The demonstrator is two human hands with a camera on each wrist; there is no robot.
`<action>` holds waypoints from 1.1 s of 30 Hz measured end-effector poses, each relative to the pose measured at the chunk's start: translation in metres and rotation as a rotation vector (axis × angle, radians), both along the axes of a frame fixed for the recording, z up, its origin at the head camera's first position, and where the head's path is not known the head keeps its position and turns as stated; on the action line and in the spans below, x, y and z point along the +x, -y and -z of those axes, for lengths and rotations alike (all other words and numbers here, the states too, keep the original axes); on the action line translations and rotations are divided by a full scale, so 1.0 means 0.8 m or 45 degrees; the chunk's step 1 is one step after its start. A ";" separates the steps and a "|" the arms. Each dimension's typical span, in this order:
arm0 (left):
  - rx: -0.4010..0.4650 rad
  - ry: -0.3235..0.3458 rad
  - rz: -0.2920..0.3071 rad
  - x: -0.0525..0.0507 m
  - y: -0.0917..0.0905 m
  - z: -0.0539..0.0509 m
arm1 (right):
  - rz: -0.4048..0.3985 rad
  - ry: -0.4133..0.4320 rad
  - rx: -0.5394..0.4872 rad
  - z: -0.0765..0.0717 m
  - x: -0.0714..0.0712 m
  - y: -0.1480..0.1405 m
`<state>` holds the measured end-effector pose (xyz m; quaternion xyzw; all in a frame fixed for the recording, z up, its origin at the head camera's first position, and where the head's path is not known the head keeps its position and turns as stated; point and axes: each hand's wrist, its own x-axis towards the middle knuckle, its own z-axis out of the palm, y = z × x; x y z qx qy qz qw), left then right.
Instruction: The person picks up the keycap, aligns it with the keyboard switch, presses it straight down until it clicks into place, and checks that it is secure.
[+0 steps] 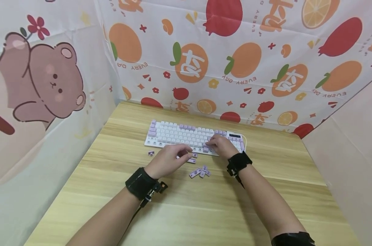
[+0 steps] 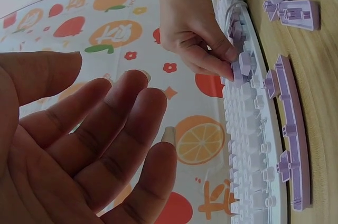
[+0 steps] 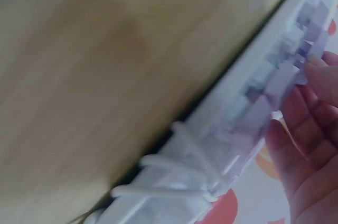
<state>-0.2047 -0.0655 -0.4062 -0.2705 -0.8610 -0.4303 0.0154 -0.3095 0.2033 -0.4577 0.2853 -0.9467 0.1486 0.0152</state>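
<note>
A white and purple keyboard point(image 1: 180, 135) lies across the back of the table, its front row of switches bare of caps. My right hand point(image 1: 224, 147) is over its right part, and in the left wrist view thumb and forefinger pinch a purple keycap point(image 2: 237, 73) at the board. Short of the keyboard's front edge hovers my left hand point(image 1: 169, 159), fingers loosely bent and holding nothing. Beneath it lies a long purple spacebar point(image 2: 299, 139), upside down, partly hidden in the head view. Several loose purple keycaps point(image 1: 201, 172) form a small group nearer me.
One more loose keycap point(image 1: 151, 153) lies by the keyboard's front left. A pale cable point(image 3: 174, 163) loops over the keyboard's right end. A small dark display point(image 1: 234, 136) is set in its top right corner. Printed cloth point(image 1: 253, 82) hangs behind the wooden table point(image 1: 180, 212).
</note>
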 end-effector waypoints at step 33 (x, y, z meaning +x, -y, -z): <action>-0.078 0.023 0.022 0.004 -0.006 -0.003 | -0.057 -0.301 0.086 0.015 0.016 -0.001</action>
